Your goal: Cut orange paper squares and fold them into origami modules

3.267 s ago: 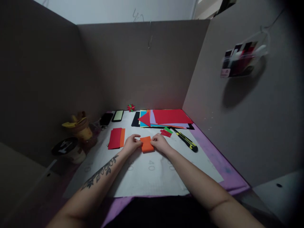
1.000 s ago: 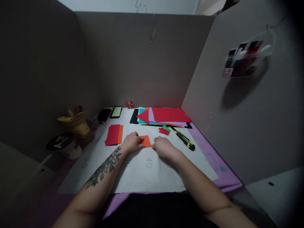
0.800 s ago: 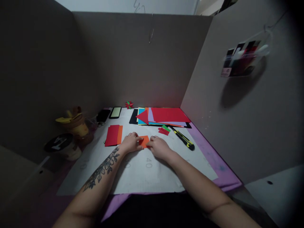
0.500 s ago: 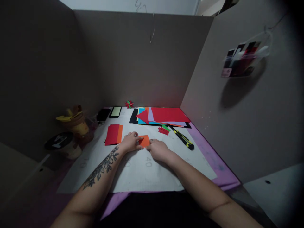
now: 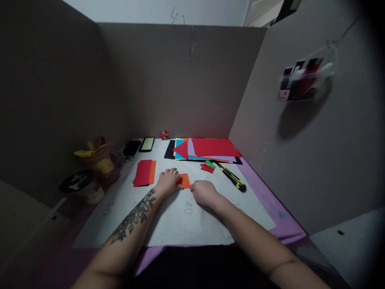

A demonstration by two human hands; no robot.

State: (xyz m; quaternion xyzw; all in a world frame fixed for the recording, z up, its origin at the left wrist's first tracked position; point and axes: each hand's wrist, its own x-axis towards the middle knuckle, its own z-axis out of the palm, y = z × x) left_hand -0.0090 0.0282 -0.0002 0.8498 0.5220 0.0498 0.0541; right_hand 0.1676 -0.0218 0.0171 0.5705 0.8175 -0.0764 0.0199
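A small orange piece of paper (image 5: pixel 185 181) lies on the white sheet in front of me. My left hand (image 5: pixel 169 180) holds it down by its left part, with the thumb at the near edge and the fingers over the top; they cover that side of the paper. My right hand (image 5: pixel 205 192) is curled closed at the paper's lower right corner. Its fingertips are turned under, and I cannot see whether anything is in them. To the left lies a stack of red and orange paper pieces (image 5: pixel 143 172).
Red and green paper strips (image 5: pixel 207 166) lie beside a yellow-black utility knife (image 5: pixel 233 177). Behind are large coloured sheets (image 5: pixel 215 147), a red-green paper star (image 5: pixel 164 135) and a phone (image 5: pixel 147 144). Containers (image 5: pixel 98 160) stand left; partition walls (image 5: pixel 180 80) enclose the table.
My right hand has shifted slightly right and down, off the orange paper's right edge, and its fingers have curled in. The left hand stays on the paper. The camera view has tilted slightly.
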